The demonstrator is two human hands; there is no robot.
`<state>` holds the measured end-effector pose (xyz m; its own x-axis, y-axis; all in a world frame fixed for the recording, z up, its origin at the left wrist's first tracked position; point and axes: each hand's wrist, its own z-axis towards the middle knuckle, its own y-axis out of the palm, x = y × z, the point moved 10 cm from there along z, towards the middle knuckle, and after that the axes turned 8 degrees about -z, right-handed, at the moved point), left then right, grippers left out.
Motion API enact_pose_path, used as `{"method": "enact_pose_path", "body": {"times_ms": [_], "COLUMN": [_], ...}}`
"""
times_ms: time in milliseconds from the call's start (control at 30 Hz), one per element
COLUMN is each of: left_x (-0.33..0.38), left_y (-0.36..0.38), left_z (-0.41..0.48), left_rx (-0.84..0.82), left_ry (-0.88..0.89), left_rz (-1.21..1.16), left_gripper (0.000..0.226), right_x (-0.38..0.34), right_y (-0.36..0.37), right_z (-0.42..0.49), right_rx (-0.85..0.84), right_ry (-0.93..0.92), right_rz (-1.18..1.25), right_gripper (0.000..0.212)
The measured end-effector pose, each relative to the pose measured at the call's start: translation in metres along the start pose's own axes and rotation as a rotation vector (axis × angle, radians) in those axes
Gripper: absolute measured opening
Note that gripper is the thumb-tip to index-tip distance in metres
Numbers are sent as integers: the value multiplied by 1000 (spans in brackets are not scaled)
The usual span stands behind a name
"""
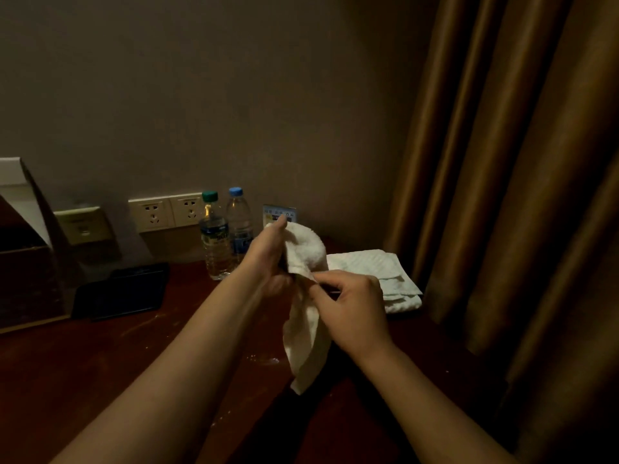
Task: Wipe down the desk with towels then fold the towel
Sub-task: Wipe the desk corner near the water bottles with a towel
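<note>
Dim room, brown curtain on the right, dark reddish desk with some white specks scattered on it. The white towel is up in the air over the desk's middle, not lying on it. The left grip is curled round its bunched top and the right grip is pinching an edge lower down, while the tail hangs loose.

A second folded towel sits on the desk just behind the hands.

What I'd worry about: that right pinch looks thin, so if it slips the towel just flops into a heap. Also the two water bottles stand right behind the left grip — a wide swing while shaking the cloth out could tip them. And the dangling tail could drag through the specks and smear them around instead of lifting them.
</note>
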<state>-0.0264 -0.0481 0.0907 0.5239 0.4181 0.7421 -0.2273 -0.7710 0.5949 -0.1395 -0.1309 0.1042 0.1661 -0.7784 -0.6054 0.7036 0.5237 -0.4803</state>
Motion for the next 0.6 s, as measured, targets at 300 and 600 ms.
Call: {"method": "enact_pose_path", "body": {"times_ms": [300,600], "left_x": [-14,31], "left_y": [-9,-16], "left_z": [3,3], "left_rx": [-250,-212], "left_ry": [228,377], "left_rz": [732,497], "left_gripper": [48,21], "right_x": [59,68], "right_y": [22,14], "right_z": [7,8], "right_rx": [-95,-252], "right_ry": [493,740], "right_rz": [436,1086], "right_gripper": [27,41]}}
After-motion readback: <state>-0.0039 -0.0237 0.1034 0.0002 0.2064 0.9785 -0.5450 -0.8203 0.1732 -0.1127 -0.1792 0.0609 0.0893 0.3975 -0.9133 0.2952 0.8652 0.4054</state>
